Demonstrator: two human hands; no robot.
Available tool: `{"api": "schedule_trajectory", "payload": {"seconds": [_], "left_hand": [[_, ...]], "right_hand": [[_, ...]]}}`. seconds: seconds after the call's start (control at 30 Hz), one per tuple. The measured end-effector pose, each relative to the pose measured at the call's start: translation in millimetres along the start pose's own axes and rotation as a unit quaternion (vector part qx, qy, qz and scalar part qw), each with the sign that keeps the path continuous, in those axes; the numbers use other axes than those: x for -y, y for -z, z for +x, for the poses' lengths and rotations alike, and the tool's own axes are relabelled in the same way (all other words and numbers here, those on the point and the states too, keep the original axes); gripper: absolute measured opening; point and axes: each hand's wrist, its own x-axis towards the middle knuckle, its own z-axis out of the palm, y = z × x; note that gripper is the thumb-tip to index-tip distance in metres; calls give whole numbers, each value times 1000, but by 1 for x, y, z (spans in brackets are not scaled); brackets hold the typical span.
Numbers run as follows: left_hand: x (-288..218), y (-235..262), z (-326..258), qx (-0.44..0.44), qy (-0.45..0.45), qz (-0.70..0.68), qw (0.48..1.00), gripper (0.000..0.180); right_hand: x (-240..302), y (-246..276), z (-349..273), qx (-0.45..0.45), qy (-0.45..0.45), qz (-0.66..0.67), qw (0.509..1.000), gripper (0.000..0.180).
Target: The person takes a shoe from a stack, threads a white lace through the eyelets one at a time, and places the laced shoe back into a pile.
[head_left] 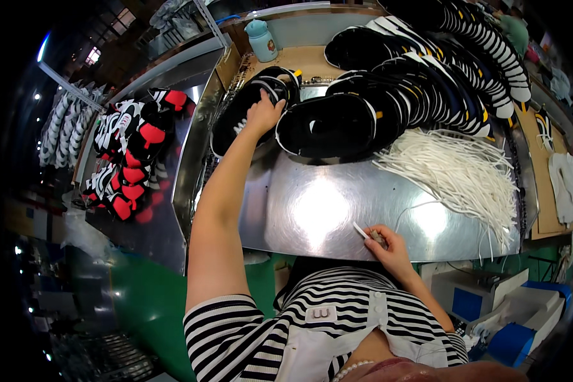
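My left hand [264, 116] reaches to the far left of the metal table and rests on a black shoe upper [232, 121] with white lacing. Its fingers are apart, and the fingertips touch the upper near its opening. Close to the table's front edge, my right hand [389, 249] is closed around a slim white stick-like piece [361, 230]. Something brownish also shows between those fingers, too small to name. Right of the left hand, a black shoe upper [328, 127] heads a long fanned row of similar uppers. A heap of white laces [452, 175] lies at the right.
The shiny metal table [280, 216] has raised side edges. A light blue bottle [261, 41] stands at the back. On the left surface lie black, white and red shoe uppers [134, 172]. Beyond the right edge are white gloves [563, 188], with grey and blue bins [512, 344] lower down.
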Motion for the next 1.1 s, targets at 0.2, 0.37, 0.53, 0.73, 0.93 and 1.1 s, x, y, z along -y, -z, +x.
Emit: {"api": "schedule_trajectory", "payload": {"seconds": [0.2,0.37,0.53,0.73,0.93,1.1], "left_hand": [[6,-54,16,-158,-121,35,979,84],[-8,-79,44,-190,-231,-33,954,83],[-1,-51,20,-262,-299,-107,911,72],[-21,-19,-109,-27,16,-450,892,28],[-38,4,-127,-220,-13,-379,899,19],[-131,94,-255,-331,-231,-326,855,29]], "right_hand": [[1,-6,5,18,-15,-16,1000,20],[-6,-9,10,-13,-6,-34,999,19],[-2,-6,2,-21,-88,86,992,13],[15,-24,19,125,-89,219,963,14],[69,-25,4,292,51,210,932,18],[37,19,-49,84,-45,395,914,13]]}}
